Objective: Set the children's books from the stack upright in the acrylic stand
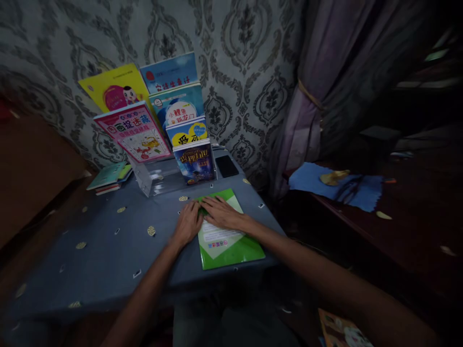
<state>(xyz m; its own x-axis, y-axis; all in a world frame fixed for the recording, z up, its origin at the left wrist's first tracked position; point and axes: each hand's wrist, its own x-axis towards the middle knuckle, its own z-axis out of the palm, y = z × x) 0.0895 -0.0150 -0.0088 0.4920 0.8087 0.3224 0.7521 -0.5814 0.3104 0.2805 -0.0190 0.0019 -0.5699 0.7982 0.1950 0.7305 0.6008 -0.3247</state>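
Note:
A green book [233, 255] with a pale panel and small print lies shut near the front right of the table. Flat across its upper part rests my right hand [221, 212], fingers stretched toward the upper left. My left hand [189, 222] lies at the book's upper left edge, its fingers slightly bent and touching the cover. The two hands meet at the fingertips, and neither lifts the book.
A clear acrylic stand [144, 180] behind holds several books, including a pink one [139, 135]. More books [110, 176] lie stacked at left on the patterned table [108, 260]. A dark phone [226, 166] sits beside the stand. Blue cloth [307, 180] covers part of a surface at right.

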